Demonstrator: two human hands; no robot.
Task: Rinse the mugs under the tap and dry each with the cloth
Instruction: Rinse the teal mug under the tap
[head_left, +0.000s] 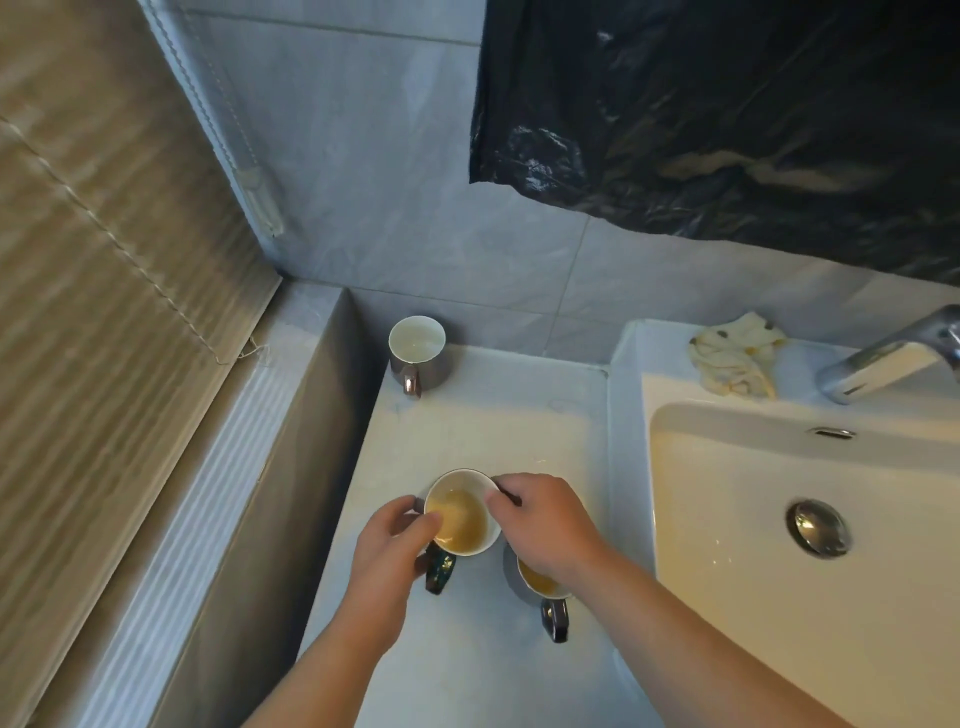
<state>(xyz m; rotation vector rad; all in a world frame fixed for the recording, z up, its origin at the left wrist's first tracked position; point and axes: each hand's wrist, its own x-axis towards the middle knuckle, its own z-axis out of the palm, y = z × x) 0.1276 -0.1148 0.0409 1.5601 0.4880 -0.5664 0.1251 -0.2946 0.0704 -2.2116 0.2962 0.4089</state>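
on the pale counter (483, 426) left of the sink (727, 493), both hands are wrapped on one mug (461, 513) — left hand (387, 551) pinching the rim at about 9 o'clock with the thumb hooked just inside, right hand (545, 525) closed on the rim around 2 o'clock. so both grips are narrow and holding that mug. can't tell if it's lifted or sitting on the counter yet. its dark handle (440, 571) sticks out toward 6 o'clock, unused.

a second mug (540, 582) sits just beside it at roughly 4 o'clock, half hidden under the right wrist, also with brownish stuff inside. third mug (417, 345) is well apart at 12 o'clock by the tiled wall, and looks clean inside. the cloth (737, 358) is crumpled on the sink ledge next to the tap (893, 358), out around 2 o'clock.

handling-wise: looks like glazed ceramic, so stiff, a bit hefty, chips if it knocks the basin — and it'll get slick once wet. rim pinching is fine for a short move, but i'd say shift one hand to the handle before going under the tap. there's liquid in it too, so keep it level till it's over the basin.
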